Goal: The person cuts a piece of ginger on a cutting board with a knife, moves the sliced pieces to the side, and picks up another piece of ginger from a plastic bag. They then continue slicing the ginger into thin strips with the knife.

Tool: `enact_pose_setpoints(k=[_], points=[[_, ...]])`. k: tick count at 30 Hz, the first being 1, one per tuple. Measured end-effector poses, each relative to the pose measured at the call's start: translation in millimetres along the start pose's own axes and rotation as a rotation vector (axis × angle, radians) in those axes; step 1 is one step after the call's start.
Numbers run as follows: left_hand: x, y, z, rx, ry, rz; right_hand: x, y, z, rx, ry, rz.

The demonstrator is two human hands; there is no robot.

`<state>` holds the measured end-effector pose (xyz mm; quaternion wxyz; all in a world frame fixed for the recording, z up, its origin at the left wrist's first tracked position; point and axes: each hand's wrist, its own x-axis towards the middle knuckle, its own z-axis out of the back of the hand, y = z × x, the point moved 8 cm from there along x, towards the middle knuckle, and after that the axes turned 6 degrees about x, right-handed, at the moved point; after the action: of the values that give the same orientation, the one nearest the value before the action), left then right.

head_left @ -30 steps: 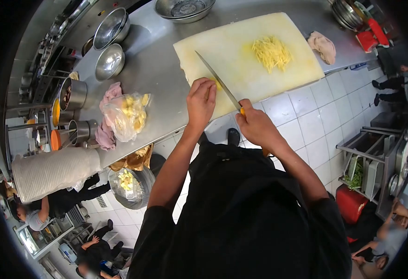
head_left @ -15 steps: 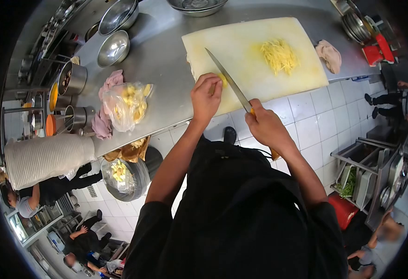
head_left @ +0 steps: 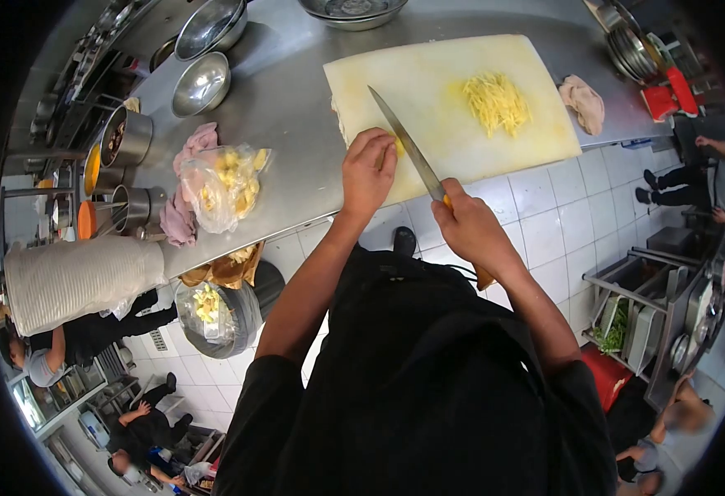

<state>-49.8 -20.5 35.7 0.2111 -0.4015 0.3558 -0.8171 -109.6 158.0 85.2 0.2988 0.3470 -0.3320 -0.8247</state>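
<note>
My right hand (head_left: pixel 466 217) is wrapped round the handle of a long kitchen knife (head_left: pixel 407 138). Its blade slants up and left over the white cutting board (head_left: pixel 428 78). At the board's near left part, my left hand (head_left: pixel 369 169) has its fingers curled against a small yellow vegetable piece (head_left: pixel 399 147), mostly hidden by the fingertips. The blade runs right beside this piece. On the right half of the board lies a loose heap of thin yellow strips (head_left: pixel 496 103).
Left on the steel counter (head_left: pixel 292 124) are a plastic bag of yellow chunks (head_left: pixel 226 186), a pink cloth (head_left: pixel 179 219) and metal bowls (head_left: pixel 202 85). Another cloth (head_left: pixel 582 104) lies right of the board. A lined bin (head_left: pixel 234 335) stands below. Several people are around the kitchen.
Both hands and the knife keep nearly the same pose, with only a slight shift of the blade. The whole view has moved a little.
</note>
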Motion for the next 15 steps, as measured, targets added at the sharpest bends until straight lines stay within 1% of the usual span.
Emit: enact_pose_setpoints(k=[2,5,8,11,15], points=[[-0.7,6.4,-2.1,-0.033,0.004,0.033,2.9,-0.1,0.2,-0.011,0.0,0.016],[-0.9,8.2,-1.4,-0.019,0.002,0.015,8.8,-3.2,-2.3,-0.04,-0.032,0.077],[0.6,5.7,1.1,-0.016,-0.003,0.013,14.4,3.9,2.0,-0.049,-0.038,0.054],[1.4,3.6,2.3,-0.019,-0.01,0.04,24.4,12.7,5.0,-0.076,0.002,0.047],[1.1,6.6,1.3,-0.005,-0.012,0.022,26.8,25.2,9.7,-0.094,0.07,-0.017]])
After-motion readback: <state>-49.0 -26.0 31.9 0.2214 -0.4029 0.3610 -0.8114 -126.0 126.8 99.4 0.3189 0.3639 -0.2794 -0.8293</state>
